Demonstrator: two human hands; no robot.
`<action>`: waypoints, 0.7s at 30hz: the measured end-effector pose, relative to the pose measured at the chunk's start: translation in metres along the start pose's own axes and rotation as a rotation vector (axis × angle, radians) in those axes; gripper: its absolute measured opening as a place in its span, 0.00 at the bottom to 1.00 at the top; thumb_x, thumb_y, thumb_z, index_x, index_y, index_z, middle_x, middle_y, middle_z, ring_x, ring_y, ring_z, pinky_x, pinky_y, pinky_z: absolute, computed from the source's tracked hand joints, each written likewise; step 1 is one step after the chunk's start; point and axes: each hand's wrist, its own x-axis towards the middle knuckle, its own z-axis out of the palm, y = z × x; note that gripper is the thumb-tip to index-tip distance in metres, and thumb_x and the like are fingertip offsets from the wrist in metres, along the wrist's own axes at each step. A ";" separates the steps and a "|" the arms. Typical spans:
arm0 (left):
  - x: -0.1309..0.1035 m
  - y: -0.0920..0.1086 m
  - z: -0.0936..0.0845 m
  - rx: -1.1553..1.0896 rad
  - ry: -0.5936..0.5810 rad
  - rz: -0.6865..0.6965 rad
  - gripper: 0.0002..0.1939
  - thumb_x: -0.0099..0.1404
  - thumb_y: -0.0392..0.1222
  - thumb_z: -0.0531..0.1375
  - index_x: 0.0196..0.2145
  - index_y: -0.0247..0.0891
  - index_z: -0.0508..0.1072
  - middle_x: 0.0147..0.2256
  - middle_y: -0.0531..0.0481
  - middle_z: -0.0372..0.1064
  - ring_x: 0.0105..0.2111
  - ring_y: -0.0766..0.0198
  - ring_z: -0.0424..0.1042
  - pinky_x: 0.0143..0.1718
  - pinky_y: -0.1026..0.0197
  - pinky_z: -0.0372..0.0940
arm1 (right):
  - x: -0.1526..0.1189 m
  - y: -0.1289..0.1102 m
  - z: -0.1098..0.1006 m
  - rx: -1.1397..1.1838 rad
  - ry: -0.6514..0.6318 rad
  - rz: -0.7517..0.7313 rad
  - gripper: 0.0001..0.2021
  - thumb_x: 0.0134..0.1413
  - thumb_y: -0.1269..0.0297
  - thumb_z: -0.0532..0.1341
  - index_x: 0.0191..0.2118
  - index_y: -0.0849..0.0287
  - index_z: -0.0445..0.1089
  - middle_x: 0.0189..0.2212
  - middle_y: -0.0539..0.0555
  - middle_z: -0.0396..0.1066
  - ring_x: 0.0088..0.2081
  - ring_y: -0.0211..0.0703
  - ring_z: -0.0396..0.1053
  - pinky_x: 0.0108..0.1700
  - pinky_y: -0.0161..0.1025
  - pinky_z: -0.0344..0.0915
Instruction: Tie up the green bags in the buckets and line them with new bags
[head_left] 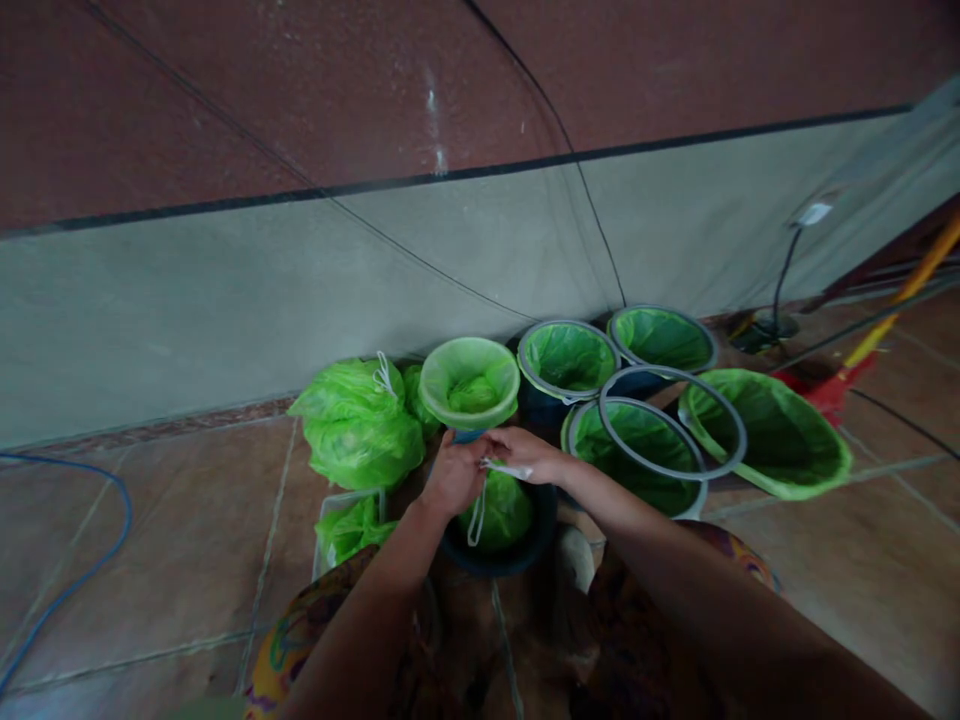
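Leftmost, a blue cable [71,570] curves over the tiled floor [187,540], well apart from the work; further right, a tied green bag [358,430] lies against the base of the wall [225,300], and nearer the viewer a white-rimmed container [346,520] holds more crumpled green plastic. At centre, the person's left hand [454,475] and right hand [525,455] meet over a dark bucket [499,550] on the floor just in front of the person; inside it sits a green liner bag [504,515]. Both hands are closed on the bag's white drawstring [480,495]: the left hand pinches it at the bag's mouth, with a loop hanging down below the fingers; the right hand grasps the strand that runs across between the two hands. Just beyond the hands stands a bin [469,385] with a green liner folded over its rim. Further right, four more green-lined bins cluster near the wall: a grey-rimmed bin [568,358], a far bin [661,338], a near bin [637,450] with a loose grey ring [673,425] resting tilted above it, and a wide bin [772,430] leaning on its side. Rightmost, a red and yellow tool [862,365] lies on the floor.
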 end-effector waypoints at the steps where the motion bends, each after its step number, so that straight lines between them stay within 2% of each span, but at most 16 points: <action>1: -0.001 -0.001 0.001 -0.006 0.022 0.041 0.10 0.63 0.30 0.56 0.39 0.38 0.75 0.35 0.48 0.79 0.39 0.58 0.76 0.61 0.46 0.55 | 0.001 0.004 0.002 0.025 -0.004 0.022 0.04 0.49 0.73 0.58 0.31 0.61 0.71 0.28 0.50 0.72 0.32 0.39 0.67 0.37 0.35 0.62; 3: -0.003 -0.002 0.003 0.017 0.051 0.108 0.10 0.63 0.31 0.56 0.39 0.40 0.74 0.33 0.51 0.77 0.36 0.60 0.75 0.62 0.47 0.55 | 0.002 0.008 0.005 0.046 -0.020 0.071 0.05 0.46 0.76 0.57 0.27 0.61 0.68 0.25 0.49 0.70 0.29 0.37 0.65 0.34 0.34 0.61; 6: -0.007 -0.001 0.007 0.111 0.095 0.132 0.09 0.65 0.32 0.57 0.42 0.38 0.74 0.31 0.50 0.75 0.35 0.60 0.74 0.60 0.48 0.58 | 0.001 0.006 0.005 0.063 -0.022 0.126 0.06 0.42 0.78 0.56 0.25 0.60 0.67 0.22 0.47 0.67 0.25 0.35 0.63 0.30 0.32 0.59; 9: -0.009 0.002 0.008 0.152 0.178 0.104 0.09 0.69 0.34 0.55 0.41 0.38 0.75 0.35 0.47 0.75 0.38 0.59 0.73 0.54 0.53 0.63 | -0.003 -0.003 0.001 0.177 -0.029 0.199 0.09 0.40 0.78 0.56 0.29 0.61 0.70 0.20 0.46 0.65 0.23 0.33 0.62 0.27 0.31 0.58; 13: -0.011 0.006 0.005 0.152 0.263 -0.005 0.09 0.70 0.38 0.56 0.40 0.39 0.77 0.37 0.45 0.73 0.39 0.58 0.71 0.47 0.56 0.64 | -0.008 -0.013 -0.003 0.280 -0.033 0.259 0.10 0.44 0.75 0.58 0.35 0.61 0.73 0.20 0.45 0.65 0.23 0.32 0.63 0.26 0.29 0.59; 17: -0.011 0.007 0.002 0.057 0.213 -0.114 0.12 0.71 0.40 0.54 0.39 0.40 0.78 0.36 0.46 0.73 0.36 0.61 0.70 0.42 0.61 0.63 | -0.009 -0.018 -0.004 0.124 0.084 0.267 0.07 0.51 0.71 0.58 0.33 0.62 0.74 0.21 0.47 0.67 0.24 0.33 0.63 0.28 0.30 0.59; 21: -0.008 0.007 0.002 -0.100 0.181 -0.188 0.13 0.72 0.41 0.52 0.38 0.40 0.77 0.35 0.47 0.72 0.35 0.63 0.71 0.39 0.63 0.62 | -0.008 -0.028 -0.009 -0.193 0.253 0.154 0.09 0.55 0.71 0.56 0.31 0.61 0.74 0.31 0.53 0.74 0.34 0.38 0.68 0.39 0.34 0.62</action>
